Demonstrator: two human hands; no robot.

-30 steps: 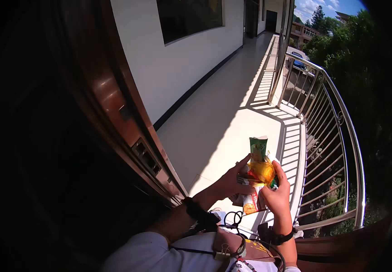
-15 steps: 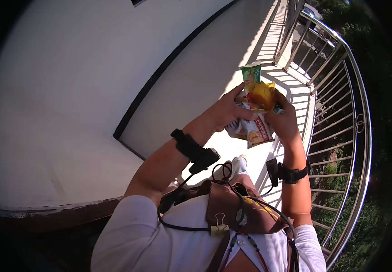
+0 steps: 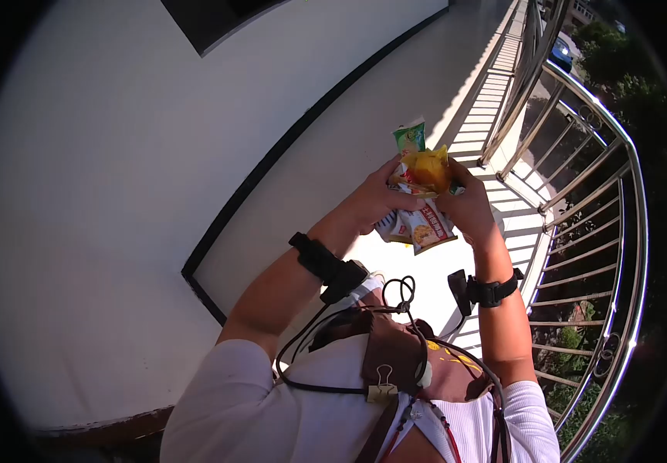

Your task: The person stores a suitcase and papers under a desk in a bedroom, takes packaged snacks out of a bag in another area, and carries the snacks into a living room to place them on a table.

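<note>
Several snack packets are bunched together in front of me, held between both hands. My left hand (image 3: 384,194) is closed around their left side, thumb lying across the front. On the other side my right hand (image 3: 468,204) grips the bundle with bent fingers. A shiny yellow packet (image 3: 428,168) is in the middle; I cannot tell whether it is torn open. Above it sticks up a green packet (image 3: 410,137). Below hangs a white and red packet (image 3: 430,226) with a round biscuit picture. The hands hide parts of the other packets.
A metal railing (image 3: 642,231) curves along the right, with plants and a blue car (image 3: 560,54) beyond. On the left runs a white wall (image 3: 117,193) with a dark strip. A brown bag (image 3: 395,351) and black cables hang at my chest.
The view has shifted, showing more of the dark panel at the top and the blue car. Both hands still hold the packets, now slightly farther left in view.
</note>
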